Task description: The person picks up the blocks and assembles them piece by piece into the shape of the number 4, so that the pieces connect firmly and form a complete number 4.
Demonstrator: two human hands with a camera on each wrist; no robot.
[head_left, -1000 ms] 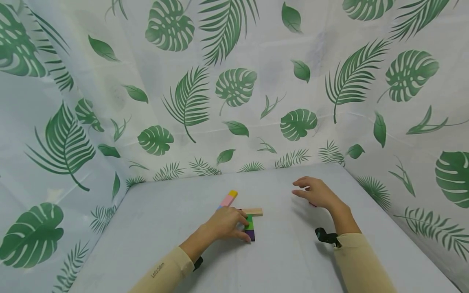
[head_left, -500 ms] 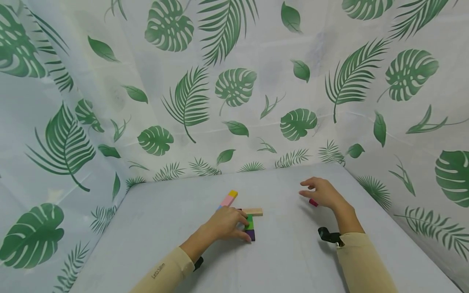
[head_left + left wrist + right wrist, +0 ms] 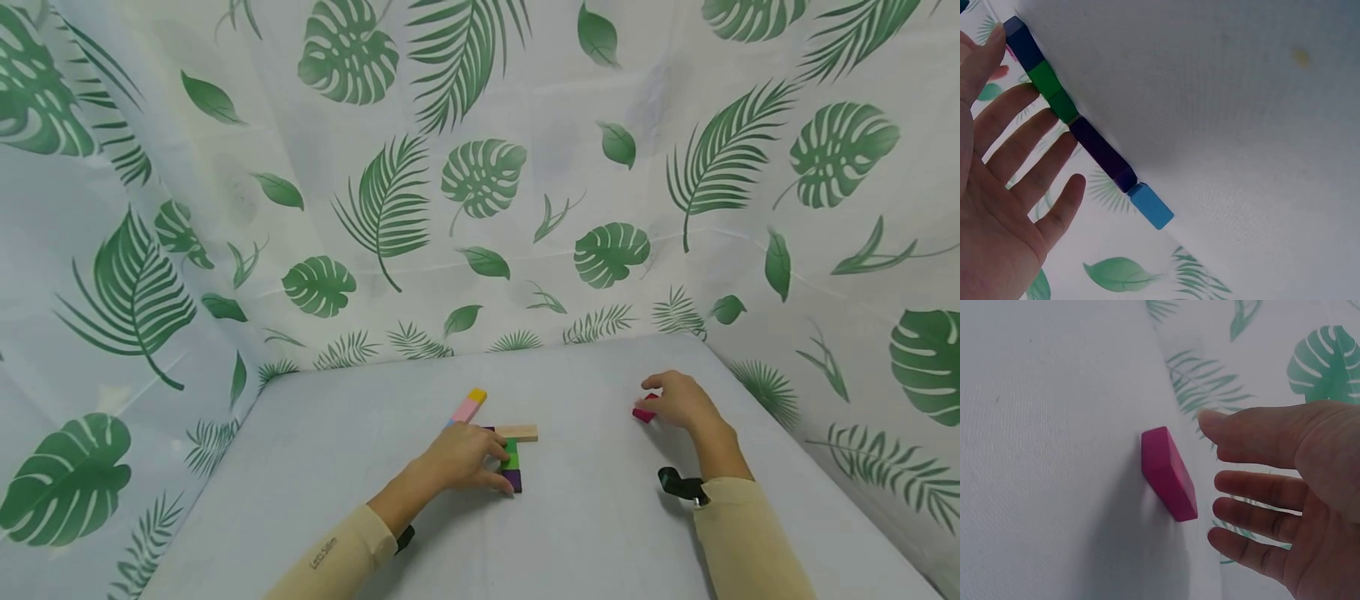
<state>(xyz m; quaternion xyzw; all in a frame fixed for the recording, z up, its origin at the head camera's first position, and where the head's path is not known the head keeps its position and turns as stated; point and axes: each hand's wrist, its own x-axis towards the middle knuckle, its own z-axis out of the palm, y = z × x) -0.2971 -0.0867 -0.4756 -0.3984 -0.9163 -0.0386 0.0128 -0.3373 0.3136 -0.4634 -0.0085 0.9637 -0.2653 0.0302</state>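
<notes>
My left hand [image 3: 461,460] rests against several small coloured blocks laid in a line on the table. Its thumb is at the dark blue-purple end block [image 3: 1024,44], and its spread fingertips touch the green blocks [image 3: 1052,90] and the edge of a dark purple block [image 3: 1102,153]. A light blue block [image 3: 1152,205] shows past that one in the left wrist view. Over on the right, my right hand [image 3: 681,402] hovers beside a magenta block [image 3: 643,412]. In the right wrist view its thumb and fingers are extended, with a gap between them and the block [image 3: 1166,475].
A pale wooden block [image 3: 519,433] lies across the far end of the green blocks. Beyond the left hand, a slanted row with pink [image 3: 468,408] and yellow [image 3: 477,396] pieces points to the back. Leaf-patterned cloth [image 3: 525,250] walls the white table [image 3: 585,533].
My right hand has moved right and slightly nearer, and the magenta block it mostly hid now shows beside its fingers. The left hand and its blocks have stayed still.
</notes>
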